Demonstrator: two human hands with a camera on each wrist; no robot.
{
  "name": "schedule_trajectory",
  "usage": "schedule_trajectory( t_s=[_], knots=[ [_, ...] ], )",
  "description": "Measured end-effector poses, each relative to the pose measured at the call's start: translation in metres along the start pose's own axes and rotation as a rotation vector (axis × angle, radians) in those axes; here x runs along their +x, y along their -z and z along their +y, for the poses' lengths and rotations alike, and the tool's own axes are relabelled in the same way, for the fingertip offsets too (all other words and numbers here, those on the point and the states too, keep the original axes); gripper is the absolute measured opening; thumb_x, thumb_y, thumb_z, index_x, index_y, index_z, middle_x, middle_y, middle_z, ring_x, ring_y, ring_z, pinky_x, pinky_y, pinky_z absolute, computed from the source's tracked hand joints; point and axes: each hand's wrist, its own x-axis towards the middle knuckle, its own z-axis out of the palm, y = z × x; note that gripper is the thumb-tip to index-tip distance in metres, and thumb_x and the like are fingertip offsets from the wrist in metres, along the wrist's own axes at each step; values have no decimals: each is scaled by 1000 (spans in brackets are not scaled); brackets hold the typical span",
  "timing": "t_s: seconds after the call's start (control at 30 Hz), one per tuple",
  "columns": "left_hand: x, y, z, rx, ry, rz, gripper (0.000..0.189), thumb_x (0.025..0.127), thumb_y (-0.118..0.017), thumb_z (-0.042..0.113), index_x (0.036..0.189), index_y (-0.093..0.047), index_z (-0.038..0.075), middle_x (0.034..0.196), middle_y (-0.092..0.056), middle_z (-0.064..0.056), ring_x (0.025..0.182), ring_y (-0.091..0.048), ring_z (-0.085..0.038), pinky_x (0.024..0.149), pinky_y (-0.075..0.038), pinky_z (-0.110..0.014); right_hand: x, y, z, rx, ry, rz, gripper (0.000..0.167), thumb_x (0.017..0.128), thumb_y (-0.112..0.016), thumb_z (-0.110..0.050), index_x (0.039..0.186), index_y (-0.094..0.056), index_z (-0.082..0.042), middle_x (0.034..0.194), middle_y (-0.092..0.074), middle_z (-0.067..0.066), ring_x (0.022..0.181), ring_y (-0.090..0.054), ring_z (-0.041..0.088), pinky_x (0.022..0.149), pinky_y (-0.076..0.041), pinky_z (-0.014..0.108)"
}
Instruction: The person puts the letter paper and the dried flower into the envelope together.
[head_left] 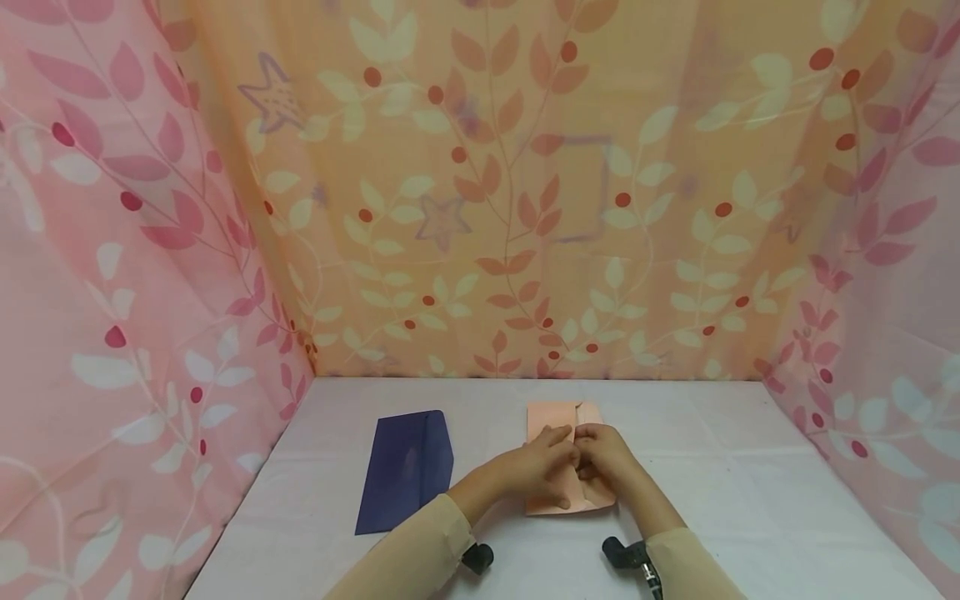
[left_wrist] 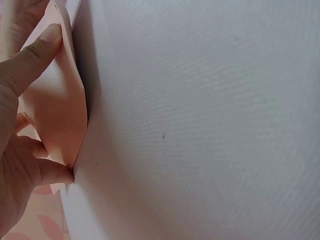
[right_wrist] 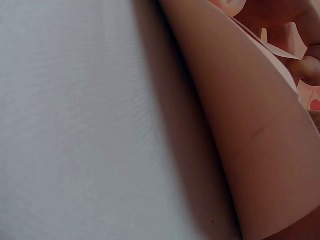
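A peach paper envelope (head_left: 551,415) lies on the white table, its flap side toward the right. Across its middle rests my left hand (head_left: 536,468), fingers spread and thumb near the close edge. In the left wrist view that thumb presses the envelope (left_wrist: 60,100), whose paper bulges up from the table. My right hand (head_left: 609,454) pinches the paper by the flap fold, its fingertips touching or nearly touching the left fingers. The right wrist view shows the lifted flap (right_wrist: 250,115) close up, and the fingers behind it are partly hidden.
A dark blue envelope (head_left: 397,471) lies flat to the left, partly behind the left sleeve (head_left: 420,546). Black wrist-worn cameras (head_left: 621,552) hang below both forearms. Patterned curtains (head_left: 510,208) enclose the white table (head_left: 712,467) at the back and sides.
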Motion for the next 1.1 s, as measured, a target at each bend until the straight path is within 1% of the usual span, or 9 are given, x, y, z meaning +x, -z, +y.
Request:
schedule_trajectory(
  t_s=[0.1, 0.3, 0.4, 0.6, 0.7, 0.87, 1.0, 1.1],
  knots=[
    [0, 0, 0, 3, 2, -9, 54, 82, -84, 46, 124, -53, 31, 170, -21, -4, 156, -17, -43, 113, -37, -64, 2, -1, 1, -29, 7, -2, 23, 90, -63, -2, 111, -65, 6, 78, -68, 8, 66, -65, 17, 55, -58, 32],
    [0, -2, -1, -5, 6, -17, 53, 83, -83, 47, 124, -53, 32, 170, -19, -3, 156, -16, -43, 112, -37, -66, 3, -4, 0, -54, 12, -13, 10, 86, -63, 0, 95, -66, 1, 72, -64, 5, 64, -62, 16, 55, -55, 30],
    [0, -2, -1, -4, 8, -18, 53, 83, -83, 47, 123, -53, 32, 171, -19, -4, 156, -16, -42, 112, -37, -66, 3, -5, -2, -57, 7, -12, 8, 86, -62, 1, 93, -66, 0, 71, -63, 5, 64, -62, 15, 55, -54, 30],
    [0, -1, -1, 8, 11, -20, 54, 83, -82, 48, 125, -52, 33, 171, -18, -3, 156, -16, -41, 112, -36, -66, 4, -7, -5, -46, 2, 15, 10, 83, -60, 3, 91, -67, 1, 66, -61, 5, 60, -60, 14, 52, -53, 28],
    [0, -1, -1, 7, 12, -20, 54, 83, -82, 49, 125, -51, 33, 171, -18, -3, 156, -16, -41, 112, -36, -66, 4, -7, -5, -43, -1, 23, 13, 82, -60, 3, 92, -68, 1, 66, -61, 4, 59, -60, 14, 52, -53, 28],
    [0, 0, 0, 19, 16, -22, 55, 83, -82, 49, 125, -51, 33, 170, -19, -3, 156, -16, -41, 112, -37, -65, 4, -6, -6, -41, -9, 13, 17, 82, -60, 3, 97, -68, 2, 68, -62, 5, 61, -61, 15, 53, -55, 29],
    [0, 0, 1, 24, 15, -21, 57, 83, -82, 49, 128, -52, 32, 170, -20, -3, 156, -17, -41, 112, -37, -65, 2, -3, -6, -41, -7, 1, 24, 86, -62, 1, 109, -67, 3, 78, -67, 6, 68, -65, 16, 57, -57, 31],
    [0, 0, 1, 26, 11, -19, 58, 83, -82, 49, 130, -53, 31, 170, -20, -3, 156, -16, -41, 113, -37, -65, -1, -1, -5, -28, 2, -22, 33, 86, -63, 1, 119, -64, 5, 84, -69, 6, 71, -67, 17, 60, -59, 34]
  ],
)
